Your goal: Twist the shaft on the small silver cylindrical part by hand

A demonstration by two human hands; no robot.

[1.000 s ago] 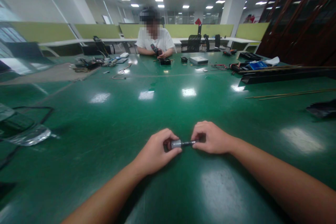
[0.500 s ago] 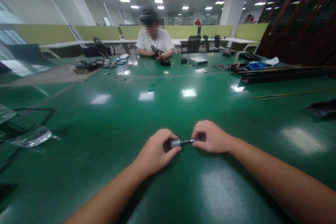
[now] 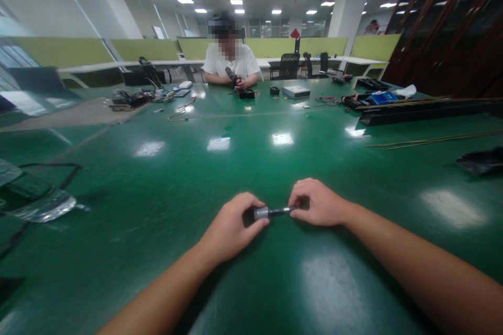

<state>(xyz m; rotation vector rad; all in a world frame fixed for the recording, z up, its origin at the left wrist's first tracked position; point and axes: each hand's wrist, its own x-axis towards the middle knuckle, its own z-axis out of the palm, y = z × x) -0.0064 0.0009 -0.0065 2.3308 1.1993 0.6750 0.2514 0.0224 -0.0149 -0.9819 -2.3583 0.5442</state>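
Low over the green table, both of my hands are on one small metal piece (image 3: 261, 213) with a thick silver cylinder and a thin dark shaft. My left hand (image 3: 231, 227) has thumb and fingers closed around the cylinder end. The shaft points right, where my right hand (image 3: 316, 204) pinches its tip between thumb and fingers. That tip is hidden by the fingers, so I cannot tell its shape. The piece lies roughly level.
A clear plastic bottle (image 3: 35, 196) lies at the left by a black cable. Across the green table (image 3: 188, 167), a person (image 3: 231, 60) in white holds a dark tool. Thin rods (image 3: 440, 139), a black channel (image 3: 420, 114) and a black pouch (image 3: 481, 160) lie right.
My right hand has shifted slightly right, away from my left hand, and a little more of the shaft shows between them. Both hands keep their grip.
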